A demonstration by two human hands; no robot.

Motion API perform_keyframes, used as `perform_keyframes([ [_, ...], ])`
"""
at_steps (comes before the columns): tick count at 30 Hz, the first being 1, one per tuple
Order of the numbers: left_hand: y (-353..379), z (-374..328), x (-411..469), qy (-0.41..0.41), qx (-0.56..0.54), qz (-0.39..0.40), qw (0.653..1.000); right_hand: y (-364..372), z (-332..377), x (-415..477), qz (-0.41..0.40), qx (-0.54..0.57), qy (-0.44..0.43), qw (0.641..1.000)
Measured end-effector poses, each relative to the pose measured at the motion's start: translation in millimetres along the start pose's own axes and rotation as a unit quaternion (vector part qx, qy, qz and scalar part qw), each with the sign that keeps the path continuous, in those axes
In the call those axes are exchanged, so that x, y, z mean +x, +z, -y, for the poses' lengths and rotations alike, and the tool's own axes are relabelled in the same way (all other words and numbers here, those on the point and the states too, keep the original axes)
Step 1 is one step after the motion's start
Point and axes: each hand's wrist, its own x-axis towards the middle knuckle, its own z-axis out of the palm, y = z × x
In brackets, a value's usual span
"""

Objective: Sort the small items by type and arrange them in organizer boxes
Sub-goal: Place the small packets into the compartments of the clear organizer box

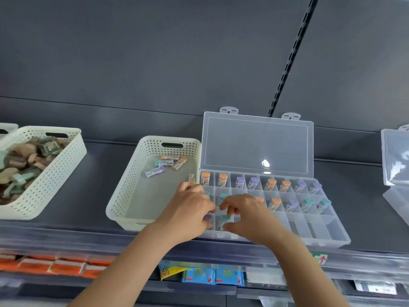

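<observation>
Head view: the right hand (247, 216) is curled over the front-left cells of the box (321, 231), a green eraser (224, 220) being pinched between thumb and fingers. The left hand (190, 209) is bent beside it over a purple eraser (208, 217); whether that one is gripped cannot be told. Other erasers (285, 186) are stood upright in the back rows, and loose erasers (155, 171) are left lying in the basket (124, 196) touching the box's left side.

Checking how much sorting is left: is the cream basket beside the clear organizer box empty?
Not empty. The basket holds a handful of small sleeved items near its far end; most of its floor is bare.
</observation>
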Motion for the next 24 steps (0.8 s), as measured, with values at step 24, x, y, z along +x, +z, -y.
perform_keyframes([
  [24, 15, 149, 39, -0.267, 0.034, 0.105, 0.957, 7, 77, 157, 0.148, -0.398, -0.035, 0.905],
])
